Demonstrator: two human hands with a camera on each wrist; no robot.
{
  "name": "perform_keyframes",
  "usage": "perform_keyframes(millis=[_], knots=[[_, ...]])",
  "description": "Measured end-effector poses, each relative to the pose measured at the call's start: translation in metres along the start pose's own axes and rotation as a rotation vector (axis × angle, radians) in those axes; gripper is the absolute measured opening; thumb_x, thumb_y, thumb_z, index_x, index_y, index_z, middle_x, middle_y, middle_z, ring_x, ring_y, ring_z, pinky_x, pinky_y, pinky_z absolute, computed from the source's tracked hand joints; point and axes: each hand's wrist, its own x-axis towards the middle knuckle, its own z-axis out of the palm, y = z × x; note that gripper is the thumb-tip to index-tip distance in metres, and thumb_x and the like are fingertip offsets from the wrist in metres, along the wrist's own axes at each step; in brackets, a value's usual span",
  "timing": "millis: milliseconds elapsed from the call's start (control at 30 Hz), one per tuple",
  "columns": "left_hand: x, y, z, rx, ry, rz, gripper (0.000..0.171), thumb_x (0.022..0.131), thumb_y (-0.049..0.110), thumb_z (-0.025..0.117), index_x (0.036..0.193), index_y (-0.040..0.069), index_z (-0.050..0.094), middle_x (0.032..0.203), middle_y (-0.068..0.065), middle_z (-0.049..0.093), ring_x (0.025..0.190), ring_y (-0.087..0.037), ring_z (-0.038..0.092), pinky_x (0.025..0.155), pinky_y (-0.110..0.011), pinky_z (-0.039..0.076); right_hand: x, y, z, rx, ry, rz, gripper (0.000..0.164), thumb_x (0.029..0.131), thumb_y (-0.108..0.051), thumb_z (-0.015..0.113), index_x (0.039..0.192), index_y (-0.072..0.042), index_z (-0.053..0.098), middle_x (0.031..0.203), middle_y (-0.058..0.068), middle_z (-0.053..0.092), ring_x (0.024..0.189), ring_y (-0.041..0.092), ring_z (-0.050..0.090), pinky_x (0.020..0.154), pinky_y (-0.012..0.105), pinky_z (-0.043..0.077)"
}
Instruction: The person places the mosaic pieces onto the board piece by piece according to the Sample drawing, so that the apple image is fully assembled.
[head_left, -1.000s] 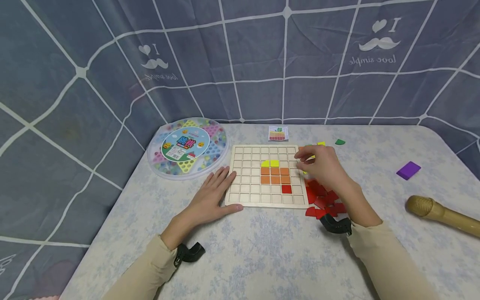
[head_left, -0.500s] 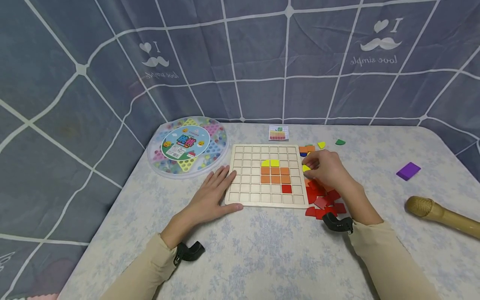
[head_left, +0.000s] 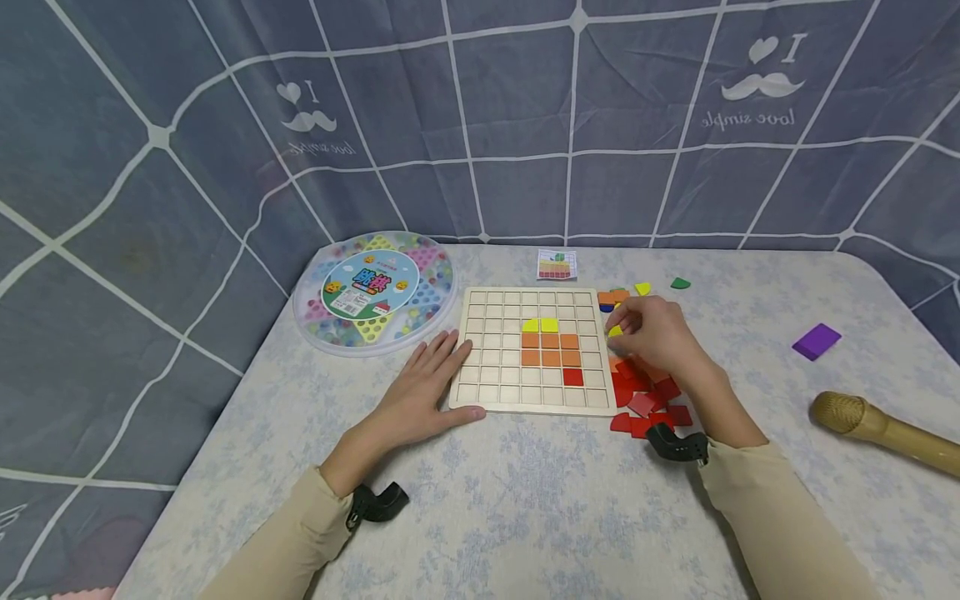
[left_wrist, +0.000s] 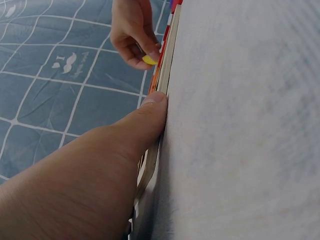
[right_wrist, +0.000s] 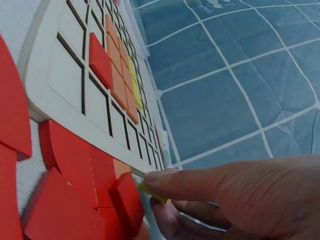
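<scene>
A pale wooden grid board (head_left: 491, 371) lies on the table, holding two yellow tiles (head_left: 549, 325), two rows of orange tiles (head_left: 551, 358) and one red tile (head_left: 573, 377). My left hand (head_left: 422, 387) rests at its left edge with fingers spread, the thumb (left_wrist: 152, 107) against the front edge. Beside the board's right edge, my right hand (head_left: 652, 333) pinches a yellow tile (left_wrist: 149, 59) between thumb and fingers; in the right wrist view part of that tile (right_wrist: 155, 192) shows below the thumb. Loose red tiles (head_left: 642, 405) lie just in front of this hand.
Behind the board is a small picture card (head_left: 557, 265). A round clear case (head_left: 375, 287) sits at the back left. Orange tiles (head_left: 613, 297), a yellow tile (head_left: 642, 289) and a green tile (head_left: 680, 283) lie beyond my right hand. Rightward are a purple block (head_left: 817, 342) and a gold microphone (head_left: 877, 421).
My right hand has moved slightly right, off the board's edge to the loose tiles, and a yellow tile now shows at its fingertips. The left hand has stayed in place.
</scene>
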Motion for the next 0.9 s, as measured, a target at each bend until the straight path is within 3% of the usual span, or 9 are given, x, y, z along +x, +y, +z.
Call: perform_keyframes(millis=[133, 367, 700, 900], knots=[[0.0, 0.0, 0.0, 0.001, 0.0, 0.001, 0.101, 0.093, 0.056, 0.074, 0.168, 0.008, 0.027, 0.175, -0.019, 0.017, 0.164, -0.036, 0.011, 0.134, -0.057, 0.009, -0.003, -0.002, -0.003, 0.01, 0.053, -0.016, 0.016, 0.092, -0.006, 0.08, 0.107, -0.002, 0.076, 0.102, 0.017, 0.07, 0.099, 0.031, 0.061, 0.082, 0.037, 0.056], [0.0, 0.0, 0.0, 0.002, -0.005, -0.005, 0.102, 0.093, 0.057, 0.073, 0.168, 0.008, 0.026, 0.176, -0.018, 0.016, 0.165, -0.035, 0.01, 0.134, -0.055, 0.008, -0.004, -0.011, 0.003, 0.088, 0.256, -0.059, 0.016, 0.093, -0.012, 0.081, 0.101, 0.001, 0.078, 0.094, 0.019, 0.077, 0.087, 0.031, 0.07, 0.075, 0.035, 0.053], [0.0, -0.004, 0.001, 0.001, -0.003, -0.011, 0.101, 0.093, 0.057, 0.073, 0.169, 0.009, 0.025, 0.176, -0.018, 0.016, 0.165, -0.035, 0.009, 0.134, -0.055, 0.007, 0.014, -0.032, 0.031, 0.143, 0.247, -0.056, 0.014, 0.093, -0.012, 0.081, 0.095, 0.002, 0.077, 0.085, 0.018, 0.076, 0.078, 0.027, 0.068, 0.064, 0.028, 0.05], [0.001, -0.004, 0.002, 0.012, -0.005, 0.0, 0.101, 0.094, 0.059, 0.071, 0.169, 0.009, 0.024, 0.176, -0.018, 0.016, 0.165, -0.035, 0.01, 0.134, -0.054, 0.007, 0.018, -0.036, 0.043, 0.095, 0.28, -0.07, 0.011, 0.091, -0.007, 0.081, 0.087, 0.002, 0.075, 0.079, 0.017, 0.073, 0.076, 0.03, 0.065, 0.064, 0.03, 0.05]])
